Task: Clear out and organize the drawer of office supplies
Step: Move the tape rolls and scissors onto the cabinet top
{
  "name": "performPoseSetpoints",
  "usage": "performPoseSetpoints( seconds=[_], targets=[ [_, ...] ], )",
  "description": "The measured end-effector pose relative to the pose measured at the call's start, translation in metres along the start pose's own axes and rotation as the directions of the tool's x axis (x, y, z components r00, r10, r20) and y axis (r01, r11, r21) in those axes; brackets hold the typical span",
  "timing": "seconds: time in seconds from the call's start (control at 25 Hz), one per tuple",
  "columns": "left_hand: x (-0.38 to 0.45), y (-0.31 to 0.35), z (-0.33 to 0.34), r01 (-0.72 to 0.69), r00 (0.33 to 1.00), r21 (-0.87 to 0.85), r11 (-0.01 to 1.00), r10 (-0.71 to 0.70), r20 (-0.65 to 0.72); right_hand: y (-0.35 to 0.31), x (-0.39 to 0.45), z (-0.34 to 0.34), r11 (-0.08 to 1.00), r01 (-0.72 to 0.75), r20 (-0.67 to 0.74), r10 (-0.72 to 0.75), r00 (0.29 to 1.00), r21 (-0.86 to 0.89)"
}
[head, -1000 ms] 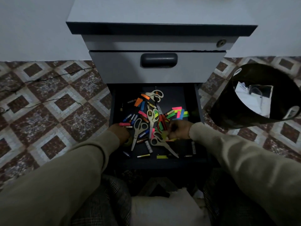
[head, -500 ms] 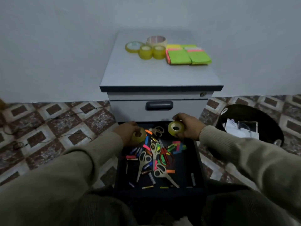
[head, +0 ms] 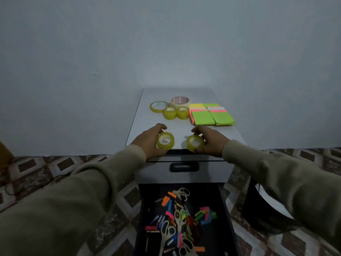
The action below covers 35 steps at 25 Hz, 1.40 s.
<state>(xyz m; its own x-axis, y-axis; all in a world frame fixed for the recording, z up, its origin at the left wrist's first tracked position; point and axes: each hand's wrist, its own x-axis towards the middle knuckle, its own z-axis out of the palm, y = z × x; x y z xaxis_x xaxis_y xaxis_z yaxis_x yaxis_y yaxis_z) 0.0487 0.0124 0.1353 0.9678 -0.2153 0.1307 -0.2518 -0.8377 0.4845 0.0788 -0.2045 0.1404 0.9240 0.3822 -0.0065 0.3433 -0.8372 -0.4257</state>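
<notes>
My left hand (head: 148,141) grips a small yellow tape roll (head: 165,140) and my right hand (head: 210,142) grips another one (head: 195,143), both just over the front edge of the grey cabinet top (head: 177,128). Farther back on that top lie several tape rolls (head: 175,109) and stacks of neon sticky notes (head: 212,115). Below, the open black drawer (head: 224,209) holds several scissors (head: 177,218), batteries and coloured paper tabs in a heap.
A shut grey drawer with a black handle (head: 184,167) sits between the cabinet top and the open drawer. A dark bin (head: 262,209) stands on the patterned tile floor to the right. A thin cable (head: 11,189) lies on the floor at left.
Both hands picked a tape roll each out of the drawer and lifted them up to the front of the cabinet top. The view tilted upward with them.
</notes>
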Motion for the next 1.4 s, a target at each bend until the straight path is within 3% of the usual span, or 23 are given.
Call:
performPoseSetpoints(
  seconds=[0.2,0.44,0.6,0.88,1.04,1.16,1.4],
  targets=[
    [0.049,-0.008,-0.021,0.096,0.991,0.0,0.995,-0.096,-0.093,-0.002,0.051,-0.013,0.999,-0.016,-0.066,0.019,0.998,0.052],
    [0.102,-0.023,-0.024,0.169,0.962,-0.139,0.976,-0.194,-0.19,0.001,0.111,-0.019,0.98,-0.05,-0.237,0.096,0.967,0.191],
    [0.124,-0.031,-0.02,0.175,0.957,-0.201,0.964,-0.214,-0.194,0.009,0.148,-0.016,0.98,-0.081,-0.288,0.131,0.949,0.181],
    [0.144,-0.049,-0.015,0.206,0.95,-0.184,0.961,-0.241,-0.196,0.019,0.181,-0.003,0.988,-0.105,-0.259,0.131,0.957,0.114],
    [0.156,-0.05,-0.011,0.2,0.952,-0.205,0.958,-0.24,-0.191,0.023,0.184,-0.001,0.98,-0.101,-0.257,0.143,0.956,0.172],
    [0.167,-0.046,-0.005,0.205,0.951,-0.205,0.957,-0.244,-0.191,0.025,0.18,-0.003,0.97,-0.056,-0.318,0.131,0.939,0.235],
    [0.189,-0.039,0.012,0.242,0.946,-0.181,0.953,-0.274,-0.173,0.041,0.165,-0.012,0.979,-0.037,-0.432,0.123,0.893,0.203]
  ],
)
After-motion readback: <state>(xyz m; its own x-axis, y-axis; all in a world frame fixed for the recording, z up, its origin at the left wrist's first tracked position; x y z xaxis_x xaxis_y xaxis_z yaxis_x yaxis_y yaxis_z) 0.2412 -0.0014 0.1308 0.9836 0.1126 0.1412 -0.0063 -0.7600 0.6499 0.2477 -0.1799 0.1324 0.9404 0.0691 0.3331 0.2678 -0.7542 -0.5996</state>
